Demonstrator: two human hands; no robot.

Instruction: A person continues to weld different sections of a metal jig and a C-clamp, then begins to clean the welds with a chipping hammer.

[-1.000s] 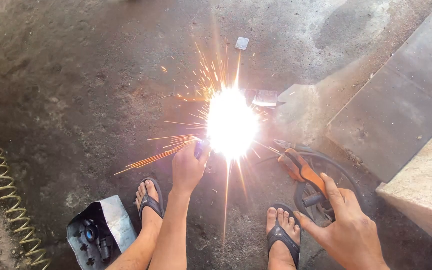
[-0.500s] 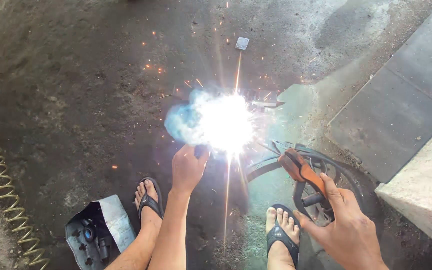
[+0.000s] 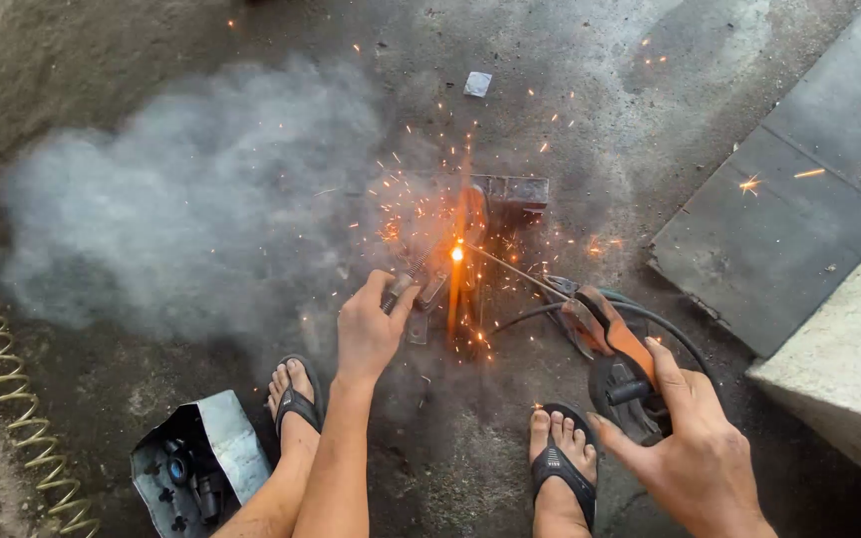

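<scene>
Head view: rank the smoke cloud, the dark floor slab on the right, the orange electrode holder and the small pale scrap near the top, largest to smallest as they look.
1. Smoke cloud
2. Dark floor slab
3. Orange electrode holder, though nearness to the camera enlarges it
4. Small pale scrap

floor [image 3: 151, 90]: dark stained concrete | slab [image 3: 849, 369]: pale, right | daylight

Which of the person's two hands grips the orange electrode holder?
The right hand grips the orange electrode holder; the left hand steadies the metal piece.
</scene>
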